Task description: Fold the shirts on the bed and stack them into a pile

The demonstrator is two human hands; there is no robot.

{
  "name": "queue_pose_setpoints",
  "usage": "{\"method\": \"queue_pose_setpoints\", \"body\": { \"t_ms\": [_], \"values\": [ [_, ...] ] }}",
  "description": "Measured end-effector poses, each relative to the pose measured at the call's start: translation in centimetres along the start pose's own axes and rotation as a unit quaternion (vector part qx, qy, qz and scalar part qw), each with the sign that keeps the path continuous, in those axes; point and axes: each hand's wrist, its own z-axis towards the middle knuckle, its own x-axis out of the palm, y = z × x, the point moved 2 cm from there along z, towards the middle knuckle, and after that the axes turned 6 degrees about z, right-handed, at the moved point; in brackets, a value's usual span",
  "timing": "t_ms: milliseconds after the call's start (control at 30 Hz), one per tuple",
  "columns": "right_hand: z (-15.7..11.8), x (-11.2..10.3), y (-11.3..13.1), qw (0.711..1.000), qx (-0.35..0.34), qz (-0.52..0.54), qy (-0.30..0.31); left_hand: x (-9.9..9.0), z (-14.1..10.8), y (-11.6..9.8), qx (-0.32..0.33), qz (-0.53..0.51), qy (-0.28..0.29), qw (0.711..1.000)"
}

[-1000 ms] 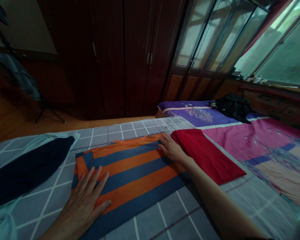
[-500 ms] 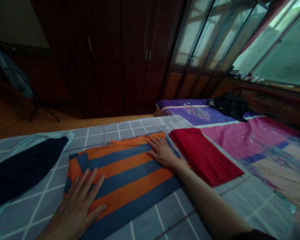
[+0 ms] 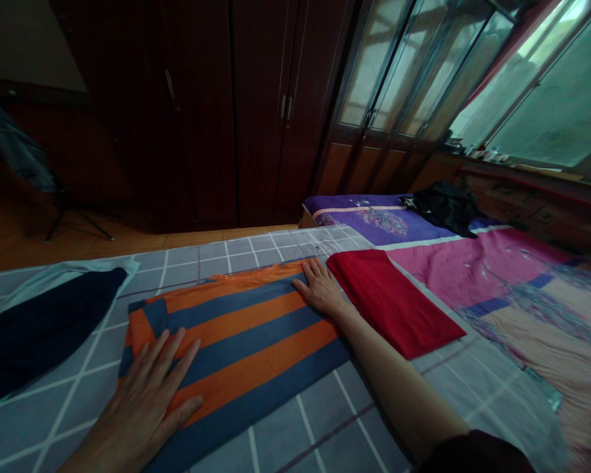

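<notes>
An orange and blue-grey striped shirt [image 3: 246, 335] lies folded flat on the grey checked cloth [image 3: 320, 420]. Flat on its near left part rests my left hand [image 3: 150, 387], fingers spread and thumb out to the side. My right hand [image 3: 322, 289] lies on the shirt's far right corner, its fingers stretched out and pointing away from me. Beside that hand is a folded red cloth [image 3: 398, 302], apart from my fingers. Neither hand grips anything. The shirt's surface under both palms is hidden.
A dark navy garment [image 3: 54, 322] lies on a pale cloth at the left. Beyond the red cloth is a bed with a purple and pink cover [image 3: 453, 269], bearing a black bag [image 3: 443, 207]. Dark wardrobes [image 3: 261, 118] stand behind, and a tripod [image 3: 79, 217] at the left.
The whole view has shifted slightly. My right hand has moved a little to the right along the shirt's far edge. My left hand stays in place on the shirt.
</notes>
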Motion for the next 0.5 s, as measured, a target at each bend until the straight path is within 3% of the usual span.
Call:
{"method": "queue_pose_setpoints", "body": {
  "t_ms": [267, 500],
  "values": [
    [-0.4, -0.4, -1.0, 1.000, 0.018, 0.004, 0.014, -1.3, 0.3, -0.3, -0.007, -0.024, 0.012, 1.000],
    [-3.3, -3.4, -0.8, 0.999, 0.041, 0.012, 0.003, -2.8, 0.5, -0.2, -0.013, -0.073, 0.030, 0.997]
  ]
}}
